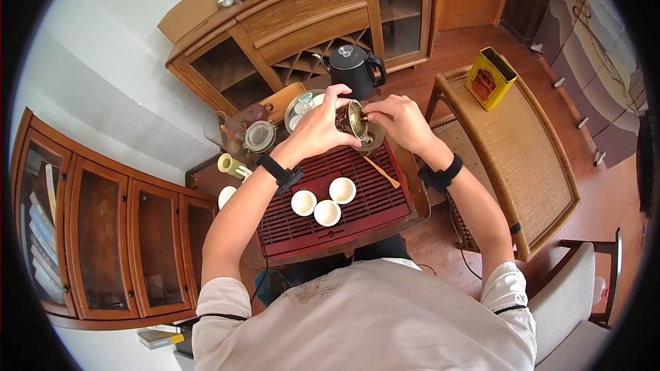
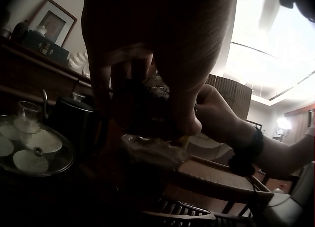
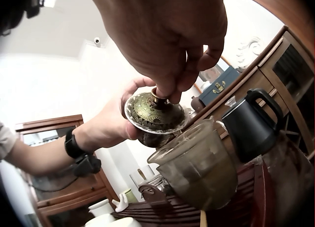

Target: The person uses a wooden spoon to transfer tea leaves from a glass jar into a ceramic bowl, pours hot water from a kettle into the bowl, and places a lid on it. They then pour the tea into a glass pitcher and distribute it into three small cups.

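Observation:
My left hand grips a dark patterned gaiwan bowl by its rim, tilted over a glass pitcher. Between its fingertips my right hand pinches the knob of the gaiwan's green-gold lid, which sits within the rim. Cloudy, brownish-looking contents show through the pitcher's wall. In the left wrist view the gaiwan is mostly dark behind the left hand. Below, three white cups stand on the red slatted tea tray. A thin wooden stick lies near the tray's right side.
Behind the hands stands a black kettle. Left of the tray are a glass jar and a pale green cylinder. A yellow tin stands on the woven side table at right. A wooden cabinet is at the back.

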Tool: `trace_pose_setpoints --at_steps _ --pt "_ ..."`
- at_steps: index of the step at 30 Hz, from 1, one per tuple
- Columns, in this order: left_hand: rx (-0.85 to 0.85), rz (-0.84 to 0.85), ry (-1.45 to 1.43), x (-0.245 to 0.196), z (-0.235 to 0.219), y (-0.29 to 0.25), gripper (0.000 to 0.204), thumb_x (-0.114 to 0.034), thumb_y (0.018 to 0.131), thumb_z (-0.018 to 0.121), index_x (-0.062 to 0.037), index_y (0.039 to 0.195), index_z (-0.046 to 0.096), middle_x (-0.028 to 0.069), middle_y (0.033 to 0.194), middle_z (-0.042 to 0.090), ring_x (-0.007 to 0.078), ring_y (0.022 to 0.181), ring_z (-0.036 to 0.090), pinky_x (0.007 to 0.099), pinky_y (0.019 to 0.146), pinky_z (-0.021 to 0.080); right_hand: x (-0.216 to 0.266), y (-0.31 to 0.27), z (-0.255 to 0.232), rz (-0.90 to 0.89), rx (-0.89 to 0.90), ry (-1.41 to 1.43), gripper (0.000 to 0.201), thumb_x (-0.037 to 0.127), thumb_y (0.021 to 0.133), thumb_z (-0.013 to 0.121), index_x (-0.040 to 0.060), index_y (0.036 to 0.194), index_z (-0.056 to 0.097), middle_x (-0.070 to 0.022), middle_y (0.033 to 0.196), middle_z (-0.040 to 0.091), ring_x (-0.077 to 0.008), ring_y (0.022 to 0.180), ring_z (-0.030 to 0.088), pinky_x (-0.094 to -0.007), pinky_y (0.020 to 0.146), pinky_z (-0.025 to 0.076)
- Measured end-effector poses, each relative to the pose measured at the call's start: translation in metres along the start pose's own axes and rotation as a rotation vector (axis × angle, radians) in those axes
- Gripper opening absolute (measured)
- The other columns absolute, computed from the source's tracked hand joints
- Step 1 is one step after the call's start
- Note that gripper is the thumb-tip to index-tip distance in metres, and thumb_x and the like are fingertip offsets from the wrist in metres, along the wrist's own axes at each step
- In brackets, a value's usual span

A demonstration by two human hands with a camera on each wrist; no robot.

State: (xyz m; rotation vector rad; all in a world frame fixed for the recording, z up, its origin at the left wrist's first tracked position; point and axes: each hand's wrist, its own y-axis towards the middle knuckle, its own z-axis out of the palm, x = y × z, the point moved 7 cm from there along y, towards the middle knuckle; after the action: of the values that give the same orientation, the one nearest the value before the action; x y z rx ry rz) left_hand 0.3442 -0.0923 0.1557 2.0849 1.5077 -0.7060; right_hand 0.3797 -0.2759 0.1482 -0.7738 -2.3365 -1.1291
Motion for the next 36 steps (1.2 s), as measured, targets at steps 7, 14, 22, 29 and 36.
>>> trace_pose_setpoints --at_steps 7,14,22,29,36 --pt "0.001 -0.004 -0.001 -0.0023 0.0001 -0.0003 0.110 -0.023 0.070 0.103 -0.0107 0.153 0.030 0.0265 0.148 0.062 0.0391 0.143 0.058 0.0473 0.120 0.045 0.0014 0.0018 -0.0025 0.102 0.047 0.041 0.018 0.011 0.092 0.079 0.0065 0.109 0.083 -0.0161 0.097 0.080 -0.0348 0.090 0.075 -0.0430 0.086 0.059" --pt "0.002 0.016 -0.004 -0.0018 0.0017 -0.0003 0.110 -0.022 0.070 0.102 -0.0108 0.153 0.030 0.0246 0.146 0.064 0.0379 0.140 0.061 0.0461 0.118 0.046 -0.0018 0.0005 -0.0032 0.153 0.072 0.081 0.019 0.010 0.094 0.079 0.0067 0.112 0.084 -0.0179 0.098 0.080 -0.0338 0.089 0.076 -0.0403 0.084 0.061" --pt "0.000 0.033 0.015 -0.0036 0.0017 -0.0029 0.110 -0.023 0.071 0.102 -0.0104 0.153 0.029 0.0236 0.147 0.064 0.0370 0.140 0.061 0.0456 0.117 0.047 -0.0007 -0.0009 -0.0033 0.168 0.088 0.098 0.019 0.009 0.095 0.078 0.0067 0.113 0.083 -0.0186 0.097 0.080 -0.0328 0.087 0.077 -0.0389 0.082 0.061" --pt "-0.004 0.037 0.003 -0.0036 0.0030 -0.0043 0.110 -0.022 0.071 0.102 -0.0102 0.153 0.030 0.0238 0.147 0.064 0.0371 0.140 0.062 0.0452 0.117 0.047 -0.0021 -0.0030 -0.0020 0.209 0.098 0.136 0.020 0.010 0.095 0.078 0.0059 0.114 0.083 -0.0183 0.096 0.080 -0.0313 0.087 0.079 -0.0375 0.081 0.061" --pt "-0.010 0.041 0.016 -0.0042 0.0022 -0.0065 0.110 -0.022 0.071 0.102 -0.0104 0.153 0.030 0.0243 0.148 0.063 0.0378 0.142 0.060 0.0453 0.118 0.047 -0.0045 -0.0026 0.0006 0.250 0.112 0.169 0.021 0.009 0.096 0.078 0.0041 0.115 0.083 -0.0180 0.099 0.082 -0.0277 0.090 0.081 -0.0355 0.083 0.062"
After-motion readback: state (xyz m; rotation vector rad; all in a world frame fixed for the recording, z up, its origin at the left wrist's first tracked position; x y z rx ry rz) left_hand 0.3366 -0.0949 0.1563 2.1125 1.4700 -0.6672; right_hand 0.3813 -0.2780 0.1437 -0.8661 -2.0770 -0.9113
